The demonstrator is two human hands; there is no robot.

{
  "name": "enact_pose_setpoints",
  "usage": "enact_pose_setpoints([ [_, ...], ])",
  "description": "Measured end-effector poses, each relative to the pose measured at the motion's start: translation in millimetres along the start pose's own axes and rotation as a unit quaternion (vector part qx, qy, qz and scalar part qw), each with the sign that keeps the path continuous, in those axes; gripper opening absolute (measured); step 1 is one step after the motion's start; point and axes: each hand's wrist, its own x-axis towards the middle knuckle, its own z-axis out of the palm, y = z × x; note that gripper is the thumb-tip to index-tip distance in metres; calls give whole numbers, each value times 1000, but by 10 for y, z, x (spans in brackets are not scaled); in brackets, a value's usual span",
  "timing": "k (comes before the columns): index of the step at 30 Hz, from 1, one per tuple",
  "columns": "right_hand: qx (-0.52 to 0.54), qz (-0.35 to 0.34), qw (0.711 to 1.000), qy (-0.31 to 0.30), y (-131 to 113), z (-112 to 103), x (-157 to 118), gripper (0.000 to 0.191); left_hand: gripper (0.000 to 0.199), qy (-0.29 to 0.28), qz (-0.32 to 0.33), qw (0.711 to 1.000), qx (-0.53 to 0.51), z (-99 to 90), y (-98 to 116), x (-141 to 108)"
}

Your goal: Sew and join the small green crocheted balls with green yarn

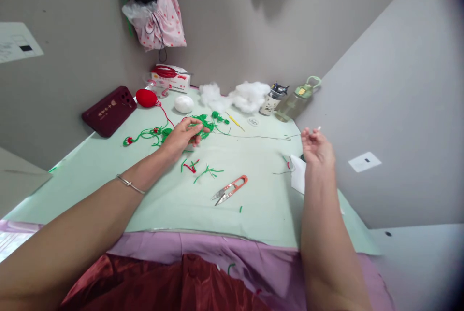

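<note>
A thin dark thread (pixel 250 136) stretches across the table between my two hands. Its left end meets the fingertips of my left hand (pixel 184 134), whose fingers are bent and closed on it above a tangle of green yarn (pixel 205 127). Raised at the right, my right hand (pixel 316 146) pinches the thread's other end; a small white tip pokes out above its fingers, too small to name. Orange-handled thread snips (pixel 231 189) lie on the table between my forearms. Green and red yarn scraps (pixel 191 166) are scattered just left of the snips.
White stuffing (pixel 250 96), a pen cup (pixel 271 102) and a green bottle (pixel 295 101) stand along the back. Red yarn (pixel 146 98), a white ball (pixel 184 104) and a dark red phone (pixel 109 111) are at the left. A yellow crochet hook (pixel 235 120) lies mid-table. White paper (pixel 297 174) is beside my right forearm.
</note>
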Motion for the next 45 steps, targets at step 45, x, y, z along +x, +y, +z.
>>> enact_pose_setpoints([
  [45,-221,-214,878,-367,-374,1150,-1588,15,30,-257,-55,961,-87,107,-26,-109],
])
